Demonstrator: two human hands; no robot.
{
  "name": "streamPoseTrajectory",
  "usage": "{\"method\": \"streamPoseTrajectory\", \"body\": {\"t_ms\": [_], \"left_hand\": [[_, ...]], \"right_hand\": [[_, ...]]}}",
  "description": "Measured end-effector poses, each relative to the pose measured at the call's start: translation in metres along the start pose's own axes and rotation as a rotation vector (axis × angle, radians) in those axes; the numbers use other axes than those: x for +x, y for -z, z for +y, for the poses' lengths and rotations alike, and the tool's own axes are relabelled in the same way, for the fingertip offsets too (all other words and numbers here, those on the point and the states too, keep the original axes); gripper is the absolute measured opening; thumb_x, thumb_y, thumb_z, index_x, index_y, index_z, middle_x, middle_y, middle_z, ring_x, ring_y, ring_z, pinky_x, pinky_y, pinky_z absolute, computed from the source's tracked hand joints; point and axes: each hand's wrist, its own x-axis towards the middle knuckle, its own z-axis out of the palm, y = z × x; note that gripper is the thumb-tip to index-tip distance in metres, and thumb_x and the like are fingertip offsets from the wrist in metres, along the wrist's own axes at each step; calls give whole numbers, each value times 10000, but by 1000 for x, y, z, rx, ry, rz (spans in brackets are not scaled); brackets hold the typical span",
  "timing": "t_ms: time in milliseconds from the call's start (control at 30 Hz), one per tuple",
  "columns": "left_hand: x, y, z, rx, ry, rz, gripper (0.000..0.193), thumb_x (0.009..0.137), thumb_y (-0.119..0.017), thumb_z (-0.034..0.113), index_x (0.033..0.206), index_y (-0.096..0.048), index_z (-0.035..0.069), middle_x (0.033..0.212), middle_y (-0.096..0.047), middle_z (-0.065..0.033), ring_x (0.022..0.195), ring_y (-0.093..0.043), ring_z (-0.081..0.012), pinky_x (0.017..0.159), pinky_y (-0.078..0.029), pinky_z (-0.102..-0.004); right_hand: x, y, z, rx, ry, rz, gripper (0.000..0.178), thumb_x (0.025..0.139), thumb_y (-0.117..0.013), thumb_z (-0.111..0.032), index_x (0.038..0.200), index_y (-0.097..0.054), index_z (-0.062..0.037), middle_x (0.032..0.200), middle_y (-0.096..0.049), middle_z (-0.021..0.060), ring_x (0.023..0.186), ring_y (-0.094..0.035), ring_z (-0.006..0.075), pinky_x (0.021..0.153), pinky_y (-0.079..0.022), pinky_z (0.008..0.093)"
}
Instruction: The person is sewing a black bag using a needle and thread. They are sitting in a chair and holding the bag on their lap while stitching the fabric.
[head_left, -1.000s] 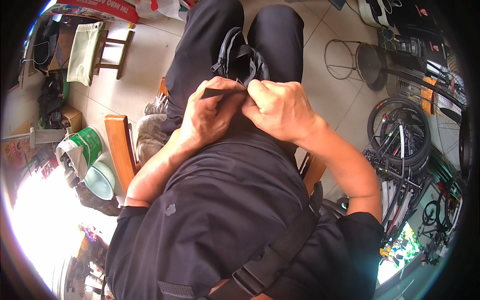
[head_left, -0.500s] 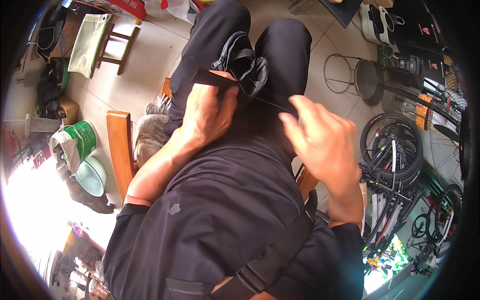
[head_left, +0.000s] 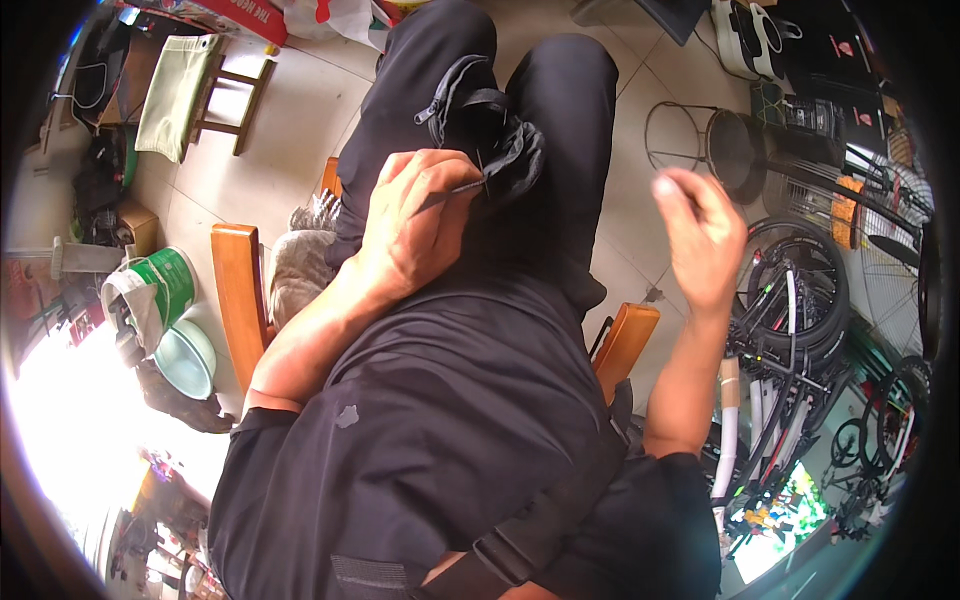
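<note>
My left hand (head_left: 420, 218) is closed on the near edge of a black fabric pouch (head_left: 512, 160), its fingers folded over and pressed together, with a thin dark strip of the cloth showing between them. The pouch lies just beyond and to the right of that hand, resting over my lap between the thighs of my dark trousers (head_left: 565, 95). Its zipper (head_left: 428, 112) curves away past my knuckles, the metal pull hanging on the side nearer my left knee.

My right hand (head_left: 705, 238) is raised well apart from the pouch, out to the right of my left hand, in the air past my thigh. The thumb and forefinger come close together and the other fingers curl in; I cannot tell whether they pinch anything fine.

Left of my left hand are a crumpled grey cloth (head_left: 300, 268) and a wooden chair arm (head_left: 235, 300); farther left stand a green-and-white bucket (head_left: 168, 282) and a pale teal basin (head_left: 186, 358). Beyond them, forward of the same hand, is a folding stool (head_left: 178, 100) with a light green seat. Below my right hand is the other chair arm (head_left: 627, 345), and to its right, bicycle wheels (head_left: 842, 290). A round wire stand (head_left: 650, 132) sits just past its fingertips on the tiled floor (head_left: 640, 60).
</note>
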Motion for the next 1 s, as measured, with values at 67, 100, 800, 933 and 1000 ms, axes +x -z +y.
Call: {"method": "streamPoseTrajectory", "body": {"t_ms": [67, 100, 800, 933, 1000], "left_hand": [[1, 2, 5, 11, -29, -12, 324, 882, -767, -120, 1152, -686, 39, 1095, -762, -130, 943, -728, -332, 882, -553, -421], [1, 3, 7, 13, -33, -18, 328, 879, -770, -119, 1153, -686, 41, 1094, -762, -129, 940, -730, -331, 882, -552, -421], [-12, 12, 14, -109, 275, -84, 149, 1044, -735, 8, 1191, -722, 26, 1114, -709, -141, 1046, -684, -311, 996, -526, -406], [-11, 12, 15, -125, 365, -107, 152, 1046, -747, 39, 1197, -737, 24, 1105, -722, -126, 1072, -676, -300, 1008, -520, -394], [-14, 14, 12, -178, 406, -137, 144, 1044, -751, 41, 1186, -741, 21, 1099, -730, -118, 1083, -674, -298, 1030, -509, -393]], "right_hand": [[20, -27, -28, 43, 150, -265, 173, 1015, -798, -149, 1079, -813, 11, 912, -677, 56, 784, -647, 126, 720, -526, 291], [29, -41, -40, 54, 196, -364, 174, 1004, -798, -157, 1068, -816, 4, 911, -683, 64, 788, -659, 137, 730, -535, 307], [142, -63, -90, 1329, -204, -482, 291, 1142, -531, -248, 1056, -686, -17, 954, -773, 90, 492, -589, 109, 412, -458, 280], [182, 1, -88, 1542, 18, -646, 309, 1153, -520, -211, 917, -634, -46, 778, -664, 17, 525, -581, 68, 445, -472, 243], [205, 29, -92, 1550, 22, -366, 265, 1119, -528, -112, 860, -549, -64, 728, -562, 3, 518, -549, 79, 445, -450, 248]]}}
